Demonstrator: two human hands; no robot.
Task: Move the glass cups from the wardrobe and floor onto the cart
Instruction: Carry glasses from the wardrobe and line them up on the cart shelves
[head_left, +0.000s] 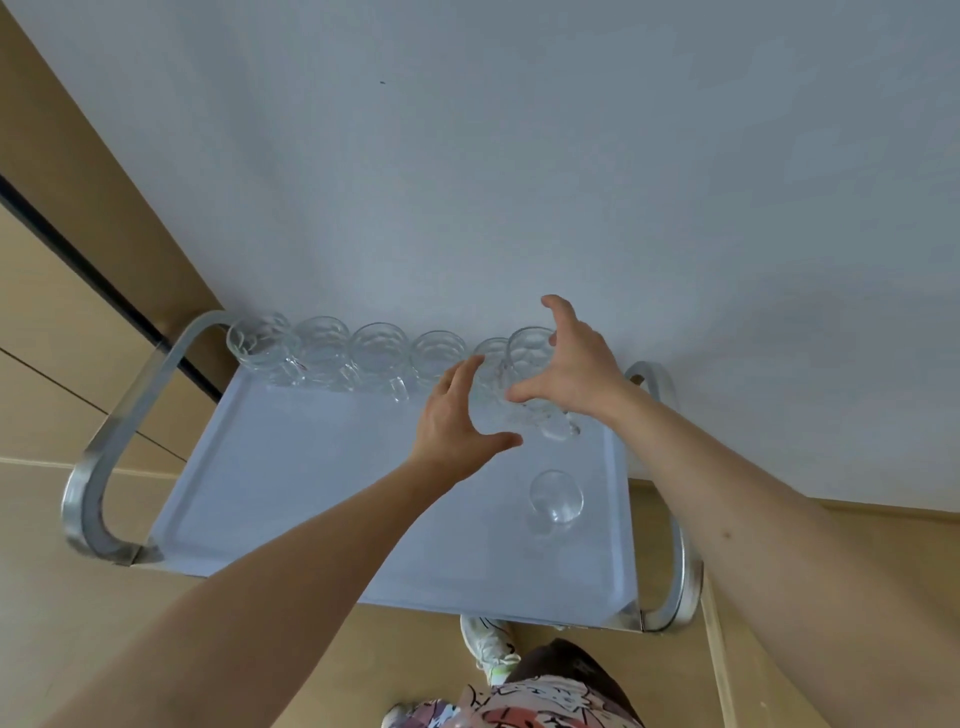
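Note:
A cart with a pale blue tray top (322, 478) stands against the wall. Several glass cups (376, 353) with handles stand in a row along its far edge. At the right end of the row a taller-looking glass cup (529, 349) sits between the spread thumb and fingers of my right hand (576, 369), whose fingers are straight and do not grip it. My left hand (457, 415) is spread just left of it, fingertips near another cup (492, 358). A lone glass cup (556, 501) stands nearer me on the right side of the tray.
Chrome handles curve up at the cart's left end (104, 457) and right end (675, 571). A white wall (519, 156) rises directly behind the cups. Wooden wardrobe panels (62, 322) are on the left. My shoe (488, 644) is on the wooden floor below the cart.

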